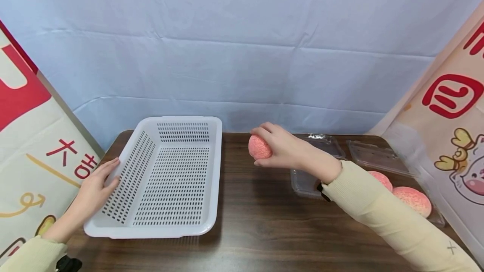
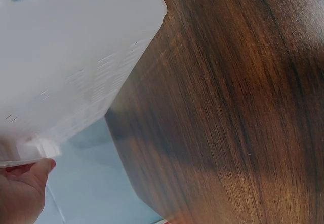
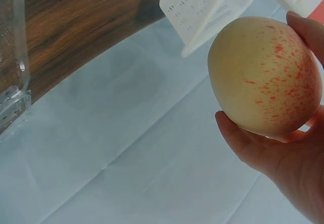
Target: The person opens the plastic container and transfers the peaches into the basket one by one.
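Cream sleeve (image 1: 39,257) foremost, a person's left hand (image 1: 96,184) grips a white basket (image 1: 216,167) at its left rim; right of the basket, a pink peach (image 1: 259,148) hangs in midair, pinched between the thumb and fingers of the right hand (image 1: 281,146). It looks light, firm and bruisable, best cupped round its widest part. Farther right of the basket lie clear trays (image 1: 304,183) and other peaches (image 1: 414,200). Only the right wrist view reveals the held fruit's smooth, pale side.
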`<state>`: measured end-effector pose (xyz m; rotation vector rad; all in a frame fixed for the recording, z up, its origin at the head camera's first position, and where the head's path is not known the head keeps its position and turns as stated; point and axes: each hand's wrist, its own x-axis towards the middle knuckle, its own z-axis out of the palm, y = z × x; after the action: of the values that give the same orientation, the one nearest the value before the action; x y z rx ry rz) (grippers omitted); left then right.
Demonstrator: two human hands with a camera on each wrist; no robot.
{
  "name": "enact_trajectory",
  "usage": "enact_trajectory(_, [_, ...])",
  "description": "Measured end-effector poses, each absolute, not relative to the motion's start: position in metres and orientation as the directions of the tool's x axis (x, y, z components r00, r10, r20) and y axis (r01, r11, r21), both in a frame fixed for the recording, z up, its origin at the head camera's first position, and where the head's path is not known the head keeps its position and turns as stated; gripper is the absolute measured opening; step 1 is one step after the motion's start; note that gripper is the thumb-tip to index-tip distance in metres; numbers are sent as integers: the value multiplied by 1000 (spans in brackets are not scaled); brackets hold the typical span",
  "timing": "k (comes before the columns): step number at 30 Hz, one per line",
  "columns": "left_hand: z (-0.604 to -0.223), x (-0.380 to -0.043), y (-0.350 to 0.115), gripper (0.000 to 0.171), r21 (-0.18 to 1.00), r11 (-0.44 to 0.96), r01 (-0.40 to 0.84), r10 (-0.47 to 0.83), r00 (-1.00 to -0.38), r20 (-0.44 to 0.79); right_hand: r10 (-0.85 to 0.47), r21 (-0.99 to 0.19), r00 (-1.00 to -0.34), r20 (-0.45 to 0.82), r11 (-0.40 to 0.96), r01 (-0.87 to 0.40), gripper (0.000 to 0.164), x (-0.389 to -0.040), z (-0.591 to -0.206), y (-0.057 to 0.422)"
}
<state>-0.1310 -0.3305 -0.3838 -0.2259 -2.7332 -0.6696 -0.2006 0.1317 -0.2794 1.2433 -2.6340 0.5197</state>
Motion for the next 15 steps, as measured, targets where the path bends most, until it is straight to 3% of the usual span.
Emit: enact_trajectory(15, [-383, -131, -329, 47, 427, 877, 221, 71, -938, 340, -719, -228, -633, 287, 591, -774, 64, -199, -270, 120])
